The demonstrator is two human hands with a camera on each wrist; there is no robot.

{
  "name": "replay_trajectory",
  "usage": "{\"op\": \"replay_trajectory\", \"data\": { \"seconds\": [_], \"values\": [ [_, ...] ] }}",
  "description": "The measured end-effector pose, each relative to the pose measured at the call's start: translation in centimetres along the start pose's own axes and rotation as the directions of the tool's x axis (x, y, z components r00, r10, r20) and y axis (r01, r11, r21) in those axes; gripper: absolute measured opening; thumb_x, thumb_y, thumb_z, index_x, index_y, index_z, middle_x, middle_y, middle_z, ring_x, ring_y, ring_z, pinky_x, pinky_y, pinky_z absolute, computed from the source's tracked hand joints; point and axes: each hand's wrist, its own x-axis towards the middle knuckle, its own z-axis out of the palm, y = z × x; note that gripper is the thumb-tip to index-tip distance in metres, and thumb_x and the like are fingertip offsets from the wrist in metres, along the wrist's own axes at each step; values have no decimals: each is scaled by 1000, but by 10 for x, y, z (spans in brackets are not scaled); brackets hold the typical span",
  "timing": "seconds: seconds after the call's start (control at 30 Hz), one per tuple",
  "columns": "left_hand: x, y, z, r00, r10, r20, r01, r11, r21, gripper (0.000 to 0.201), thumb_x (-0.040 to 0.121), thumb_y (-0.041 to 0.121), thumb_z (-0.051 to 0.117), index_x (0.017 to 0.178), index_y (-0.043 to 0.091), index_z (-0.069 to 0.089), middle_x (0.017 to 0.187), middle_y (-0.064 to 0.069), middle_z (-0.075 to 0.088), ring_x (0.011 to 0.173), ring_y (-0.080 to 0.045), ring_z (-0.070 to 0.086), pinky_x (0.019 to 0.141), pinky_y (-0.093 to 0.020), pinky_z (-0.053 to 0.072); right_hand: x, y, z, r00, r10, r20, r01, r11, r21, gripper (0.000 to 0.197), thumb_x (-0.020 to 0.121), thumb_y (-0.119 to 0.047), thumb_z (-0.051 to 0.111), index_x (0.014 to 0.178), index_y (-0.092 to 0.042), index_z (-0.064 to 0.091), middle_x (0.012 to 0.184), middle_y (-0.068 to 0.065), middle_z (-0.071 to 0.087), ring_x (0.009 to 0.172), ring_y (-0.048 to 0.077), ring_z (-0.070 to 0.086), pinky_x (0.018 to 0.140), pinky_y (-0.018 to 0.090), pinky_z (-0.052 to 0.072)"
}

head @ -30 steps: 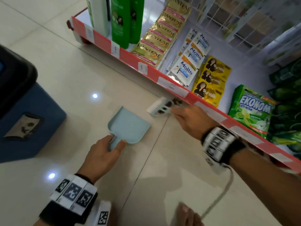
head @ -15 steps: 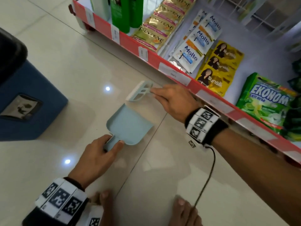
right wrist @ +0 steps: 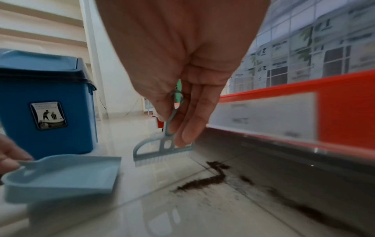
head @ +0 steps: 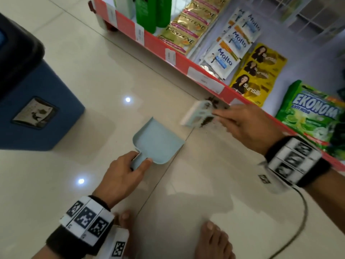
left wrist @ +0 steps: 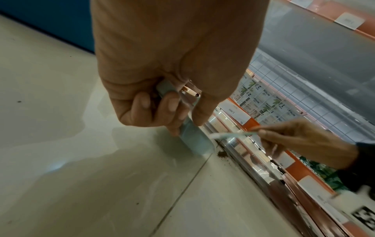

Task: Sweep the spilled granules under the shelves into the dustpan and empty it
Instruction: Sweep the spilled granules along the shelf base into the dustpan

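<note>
A pale blue dustpan (head: 158, 141) (right wrist: 67, 174) lies flat on the tiled floor, mouth towards the shelf. My left hand (head: 123, 176) (left wrist: 168, 99) grips its short handle. My right hand (head: 244, 124) (right wrist: 182, 89) pinches the thin handle of a small pale blue brush (head: 197, 114) (right wrist: 162, 150), bristles down on the floor right of the dustpan's mouth. Dark brown granules (right wrist: 207, 181) (head: 205, 122) (left wrist: 222, 154) lie in a curved line beside the brush and trail back under the red-edged bottom shelf (head: 186, 66) (right wrist: 334, 112).
A blue bin (head: 28, 101) (right wrist: 46, 104) with a dark lid stands on the floor to the left. Sachets and packets (head: 257, 71) fill the bottom shelf. My bare feet (head: 212, 242) are at the bottom, with a cable (head: 296, 227) hanging from my right wrist.
My right hand swept the brush left past the dustpan's mouth, then brought it back right to the granules at the shelf edge. The left hand kept hold of the dustpan.
</note>
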Motion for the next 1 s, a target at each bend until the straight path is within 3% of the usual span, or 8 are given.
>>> {"op": "replay_trajectory", "data": {
  "seconds": [0.17,0.3,0.53,0.67,0.77,0.87,0.93,1.0],
  "values": [
    [-5,0,1,1000,-5,12,4,1000,24,40,93,47,57,77,10,56,60,3,49,53,-13,43,52,-28,32,65,-35,29,996,-23,-81,28,998,61,30,101,-24,51,125,-16,67,89,12,69,79,26,61,72,36,49],
    [-8,-9,-3,1000,-24,-9,24,999,26,44,94,49,55,84,7,61,65,-3,55,56,-16,46,54,-29,35,92,-46,48,999,-14,51,16,999,-46,34,103,-31,44,129,-19,64,96,10,66,83,21,59,75,31,46],
    [-9,-17,-7,999,-47,-21,47,999,13,43,95,48,54,79,8,55,65,0,50,57,-15,44,55,-28,33,25,-15,32,980,7,197,20,991,-133,32,103,-27,44,125,-18,66,91,11,65,77,23,59,70,33,50],
    [1,-14,-4,999,-46,-9,46,999,-12,43,94,48,55,77,8,53,63,2,48,56,-13,43,54,-28,32,-7,5,10,998,64,27,-64,998,4,25,96,-19,57,115,-16,73,88,8,73,68,9,57,61,17,43],
    [9,-6,1,1000,-20,5,20,1000,-12,40,94,47,57,70,15,48,60,5,46,53,-11,41,51,-27,30,1,5,9,985,133,-113,-118,984,133,24,96,-21,59,115,-17,73,77,7,71,62,18,63,60,36,54],
    [16,1,5,1000,15,22,-15,1000,9,39,94,45,58,69,17,47,58,6,45,51,-10,41,50,-26,29,22,-2,25,971,147,-188,-119,981,153,24,95,-19,61,116,-13,73,86,9,75,70,16,65,70,29,52],
    [21,4,8,999,35,28,-35,999,10,40,94,45,58,69,16,48,58,6,46,52,-10,41,51,-26,29,30,-1,34,979,175,-101,-164,981,107,27,98,-22,57,119,-13,71,91,11,74,75,18,64,71,23,46],
    [25,8,11,999,40,31,-40,999,6,40,94,46,58,68,17,47,58,6,45,52,-10,41,51,-27,28,22,5,34,980,199,13,-199,980,-2,28,99,-24,53,119,-15,71,93,14,73,79,25,65,73,29,50]
  ]
}}
